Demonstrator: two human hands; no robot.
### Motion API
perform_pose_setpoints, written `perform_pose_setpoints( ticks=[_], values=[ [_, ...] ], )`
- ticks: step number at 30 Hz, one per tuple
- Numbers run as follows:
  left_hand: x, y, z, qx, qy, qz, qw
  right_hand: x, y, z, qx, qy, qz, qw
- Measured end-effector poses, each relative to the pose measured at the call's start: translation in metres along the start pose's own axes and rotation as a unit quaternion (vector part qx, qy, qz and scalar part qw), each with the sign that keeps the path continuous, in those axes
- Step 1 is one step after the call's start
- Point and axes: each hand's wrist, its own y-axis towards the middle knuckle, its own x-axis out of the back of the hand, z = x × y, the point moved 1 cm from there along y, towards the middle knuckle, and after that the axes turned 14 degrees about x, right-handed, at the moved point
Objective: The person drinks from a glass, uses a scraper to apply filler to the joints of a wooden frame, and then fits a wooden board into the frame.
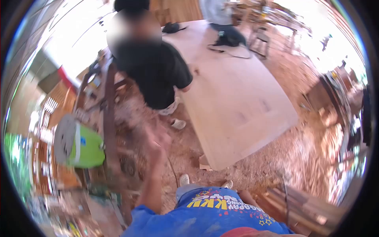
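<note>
My left hand [158, 138] is raised in front of me, smeared by motion, so its fingers cannot be made out. It shows over the dusty ground, left of a large pale wooden panel [244, 106] and apart from it. My right hand is out of sight; only part of that arm [248, 197] shows beside my blue shirt [205, 217]. At the panel's left edge stands a person in a black shirt [154, 71], one arm at the edge. Dark tools with a cord [231, 38] lie on the panel's far part.
A green and grey container [85, 146] stands at the left, by a dark beam [109, 118]. Wooden boards [304, 209] lie at the lower right. Another person [217, 12] is at the panel's far end, near a stool [260, 41]. A cable crosses the ground.
</note>
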Motion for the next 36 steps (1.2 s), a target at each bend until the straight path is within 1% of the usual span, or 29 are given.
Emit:
perform_pose_setpoints(
  ticks=[1, 2, 3, 4, 5, 7, 9, 11, 13, 14, 15, 16, 17, 18, 19, 20, 21, 22, 23, 25, 26, 27, 28, 29, 30, 31, 32, 35, 36],
  values=[
    [0.009, 0.002, -0.047, -0.069, -0.071, -0.113, 0.989, 0.008, 0.004, -0.021, 0.024, 0.016, -0.005, 1.000],
    [0.022, -0.006, -0.088, -0.028, -0.085, -0.215, 0.973, 0.008, 0.013, -0.048, -0.023, 0.056, 0.015, 0.998],
    [0.033, -0.007, -0.111, -0.040, -0.189, -0.287, 0.938, 0.030, 0.016, -0.082, 0.007, 0.026, 0.041, 0.999],
    [0.056, -0.006, -0.127, -0.092, -0.220, -0.265, 0.934, 0.052, 0.017, -0.113, 0.031, 0.000, 0.062, 0.998],
    [0.069, -0.016, -0.143, -0.087, -0.209, -0.303, 0.926, 0.066, 0.015, -0.143, 0.048, -0.014, 0.074, 0.996],
    [0.076, -0.023, -0.176, -0.119, -0.257, -0.436, 0.854, 0.079, 0.012, -0.186, 0.068, -0.007, 0.074, 0.995],
    [0.050, -0.059, -0.187, -0.144, -0.201, -0.468, 0.849, 0.088, 0.015, -0.217, 0.083, 0.017, 0.052, 0.995],
    [0.042, -0.090, -0.191, -0.171, -0.181, -0.499, 0.830, 0.112, 0.017, -0.252, 0.053, -0.020, 0.066, 0.996],
    [0.062, -0.121, -0.180, -0.192, -0.193, -0.522, 0.809, 0.149, 0.020, -0.271, 0.042, -0.051, 0.074, 0.995],
    [0.096, -0.141, -0.175, -0.183, -0.247, -0.521, 0.797, 0.170, 0.021, -0.271, 0.042, -0.059, 0.076, 0.995],
    [0.102, -0.163, -0.184, -0.174, -0.298, -0.521, 0.781, 0.189, 0.018, -0.263, 0.044, -0.067, 0.080, 0.994],
    [0.101, -0.173, -0.181, -0.199, -0.261, -0.581, 0.745, 0.198, 0.017, -0.259, 0.061, -0.038, 0.028, 0.997],
    [0.075, -0.190, -0.187, -0.228, -0.225, -0.636, 0.702, 0.198, 0.026, -0.267, 0.053, -0.024, 0.040, 0.998],
    [0.064, -0.196, -0.180, -0.230, -0.163, -0.655, 0.701, 0.199, 0.035, -0.272, 0.044, -0.011, 0.051, 0.998],
    [0.061, -0.193, -0.161, -0.189, -0.114, -0.640, 0.736, 0.207, 0.034, -0.259, 0.032, 0.000, 0.062, 0.998],
    [0.058, -0.185, -0.137, -0.144, -0.064, -0.621, 0.768, 0.213, 0.031, -0.243, 0.077, -0.025, 0.091, 0.993],
    [0.020, -0.163, -0.111, -0.207, -0.061, -0.615, 0.758, 0.220, 0.029, -0.210, 0.097, -0.050, 0.153, 0.982],
    [-0.014, -0.139, -0.078, -0.211, -0.054, -0.582, 0.783, 0.218, 0.031, -0.196, 0.114, -0.064, 0.170, 0.977],
    [-0.053, -0.119, -0.036, -0.182, -0.045, -0.522, 0.832, 0.216, 0.033, -0.184, 0.132, -0.072, 0.175, 0.973],
    [-0.136, -0.091, 0.056, -0.086, -0.019, -0.310, 0.947, 0.215, 0.039, -0.153, 0.157, -0.080, 0.172, 0.969],
    [-0.184, -0.086, 0.091, -0.047, -0.010, -0.170, 0.984, 0.215, 0.045, -0.140, 0.163, -0.074, 0.167, 0.969],
    [-0.234, -0.090, 0.107, -0.061, 0.031, -0.059, 0.996, 0.215, 0.049, -0.128, 0.169, -0.071, 0.161, 0.970],
    [-0.278, -0.101, 0.104, -0.109, 0.083, 0.030, 0.990, 0.215, 0.054, -0.114, 0.175, -0.067, 0.155, 0.970],
    [-0.308, -0.109, 0.086, -0.336, 0.215, -0.034, 0.916, 0.216, 0.057, -0.102, 0.180, -0.063, 0.151, 0.970],
    [-0.330, -0.118, 0.071, -0.304, 0.210, 0.078, 0.926, 0.218, 0.059, -0.090, 0.182, -0.054, 0.145, 0.971],
    [-0.347, -0.120, 0.060, -0.316, 0.176, 0.167, 0.917, 0.221, 0.060, -0.077, 0.184, -0.044, 0.140, 0.972],
    [-0.356, -0.129, 0.045, -0.349, 0.188, 0.196, 0.897, 0.223, 0.061, -0.064, 0.188, -0.031, 0.132, 0.973],
    [-0.369, -0.135, 0.043, -0.470, 0.184, 0.255, 0.825, 0.236, 0.063, -0.029, 0.199, 0.020, 0.106, 0.974],
    [-0.375, -0.133, 0.054, -0.478, 0.183, 0.238, 0.826, 0.241, 0.063, -0.017, 0.204, 0.042, 0.097, 0.973]
  ],
)
